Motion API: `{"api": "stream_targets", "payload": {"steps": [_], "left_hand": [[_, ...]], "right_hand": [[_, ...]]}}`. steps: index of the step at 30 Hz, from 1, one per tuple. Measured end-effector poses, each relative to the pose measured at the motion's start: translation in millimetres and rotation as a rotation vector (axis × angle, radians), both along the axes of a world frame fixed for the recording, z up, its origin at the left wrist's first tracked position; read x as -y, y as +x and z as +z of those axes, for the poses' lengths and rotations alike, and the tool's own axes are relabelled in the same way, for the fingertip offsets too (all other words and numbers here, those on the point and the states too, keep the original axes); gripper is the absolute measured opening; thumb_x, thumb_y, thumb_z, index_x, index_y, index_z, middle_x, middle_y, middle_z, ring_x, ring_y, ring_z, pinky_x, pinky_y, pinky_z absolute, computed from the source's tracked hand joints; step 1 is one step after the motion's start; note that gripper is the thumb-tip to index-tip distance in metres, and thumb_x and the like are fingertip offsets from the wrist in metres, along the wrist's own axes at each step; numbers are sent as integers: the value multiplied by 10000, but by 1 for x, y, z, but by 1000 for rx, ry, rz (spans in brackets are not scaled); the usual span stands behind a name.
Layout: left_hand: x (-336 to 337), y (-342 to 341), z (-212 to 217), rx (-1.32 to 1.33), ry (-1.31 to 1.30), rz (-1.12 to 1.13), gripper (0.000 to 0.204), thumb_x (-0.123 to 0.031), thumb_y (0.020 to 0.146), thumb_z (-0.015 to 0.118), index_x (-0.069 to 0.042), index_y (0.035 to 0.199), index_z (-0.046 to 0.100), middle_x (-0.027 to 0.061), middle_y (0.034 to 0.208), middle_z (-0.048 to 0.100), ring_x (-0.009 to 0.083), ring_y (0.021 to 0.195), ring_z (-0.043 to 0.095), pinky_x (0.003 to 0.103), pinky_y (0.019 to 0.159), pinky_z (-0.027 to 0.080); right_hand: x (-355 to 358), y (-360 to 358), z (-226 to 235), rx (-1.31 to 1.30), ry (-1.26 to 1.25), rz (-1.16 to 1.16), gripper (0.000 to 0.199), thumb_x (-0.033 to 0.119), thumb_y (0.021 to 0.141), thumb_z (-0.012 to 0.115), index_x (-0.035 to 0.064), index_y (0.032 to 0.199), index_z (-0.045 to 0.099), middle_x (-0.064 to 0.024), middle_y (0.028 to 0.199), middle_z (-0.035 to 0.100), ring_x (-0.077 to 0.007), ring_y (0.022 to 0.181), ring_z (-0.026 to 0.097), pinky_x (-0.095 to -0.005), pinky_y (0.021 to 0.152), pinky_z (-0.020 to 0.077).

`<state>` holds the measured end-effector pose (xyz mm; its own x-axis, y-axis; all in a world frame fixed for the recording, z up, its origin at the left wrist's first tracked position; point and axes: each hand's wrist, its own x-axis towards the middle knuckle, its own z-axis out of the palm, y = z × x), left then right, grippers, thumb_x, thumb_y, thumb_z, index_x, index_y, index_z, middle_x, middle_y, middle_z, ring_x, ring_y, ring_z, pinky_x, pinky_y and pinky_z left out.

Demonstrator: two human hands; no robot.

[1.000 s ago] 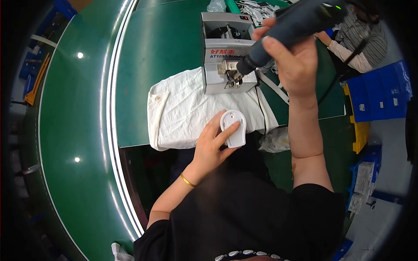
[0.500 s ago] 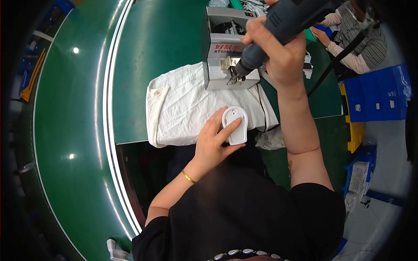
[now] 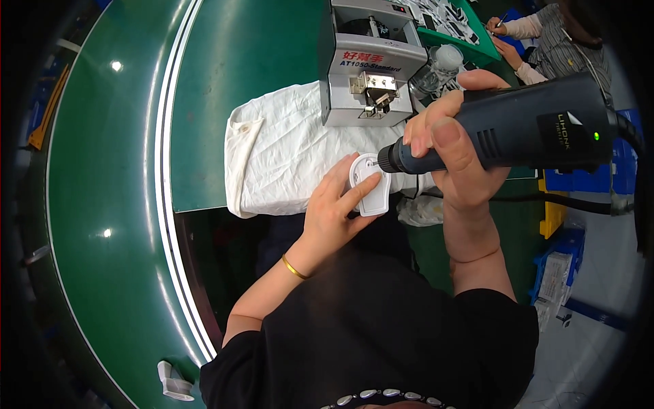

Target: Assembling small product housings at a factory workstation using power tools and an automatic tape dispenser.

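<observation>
My left hand (image 3: 338,195) grips a small white plastic housing (image 3: 372,198), rounded at the far end, against the edge of a white cloth (image 3: 286,153). Its thumb and fingers clasp the housing from the left. In my right hand (image 3: 463,146) is a dark electric screwdriver (image 3: 524,129) with a green light, held nearly level. The tip of its bit meets the upper part of the housing, near a hole; whether a screw sits on it I cannot make out. Just beyond the cloth stands a grey screw feeder (image 3: 371,68) with a metal pick-up block at its front.
A conveyor with a green belt (image 3: 109,184) runs along the left, carrying a white part (image 3: 174,382). A green tray (image 3: 470,41) of small parts and a clear container (image 3: 446,60) lie beyond the feeder. At right are blue bins (image 3: 623,163), a hanging cable and another person (image 3: 558,41).
My right hand has brought the screwdriver from the feeder's front back toward me, down onto the white housing. My left hand keeps its hold on the housing.
</observation>
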<state>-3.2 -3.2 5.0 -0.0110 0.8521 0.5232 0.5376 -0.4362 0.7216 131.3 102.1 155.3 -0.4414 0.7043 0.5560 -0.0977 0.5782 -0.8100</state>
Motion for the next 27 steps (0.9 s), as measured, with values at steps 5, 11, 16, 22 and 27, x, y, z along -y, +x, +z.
{"api": "stream_targets", "payload": {"steps": [5, 11, 16, 22, 27], "left_hand": [[-1, 0, 0, -11, -17, -3, 721, -120, 581, 864, -163, 1261, 628, 220, 1350, 516, 404, 1205, 543, 445, 973, 485], [0, 0, -1, -6, -23, -2, 728, -123, 579, 864, -173, 1265, 625, 226, 1360, 511, 410, 1208, 540, 450, 977, 483], [1, 1, -4, -6, -21, -2, 729, -127, 579, 864, -173, 1266, 624, 223, 1372, 503, 408, 1210, 539, 446, 976, 483], [-1, 2, -6, 15, -27, -5, 718, -137, 580, 863, -172, 1259, 631, 219, 1373, 503, 401, 1216, 539, 440, 974, 484], [0, -2, 0, -10, -30, 1, 706, -149, 586, 862, -169, 1254, 633, 217, 1372, 503, 402, 1217, 539, 439, 970, 487]], "right_hand": [[0, -2, -9, 50, 44, -19, 478, 79, 905, 637, -11, 1273, 345, -100, 752, 569, -167, 640, 582, -373, 671, 511], [6, -10, -14, -186, -108, 12, 324, -20, 807, 727, -45, 1077, 550, -91, 904, 621, -79, 702, 562, -223, 688, 443], [8, -18, -18, -263, -128, -8, 328, -26, 811, 721, -46, 1080, 534, -88, 907, 618, -75, 697, 562, -221, 662, 447], [2, -9, -13, 104, 68, -17, 416, 0, 893, 602, 11, 1235, 366, -110, 772, 576, -152, 630, 560, -379, 671, 512], [3, -10, -14, 55, 20, 37, 412, -4, 892, 608, 17, 1223, 364, -106, 762, 572, -155, 629, 563, -375, 669, 514]]}}
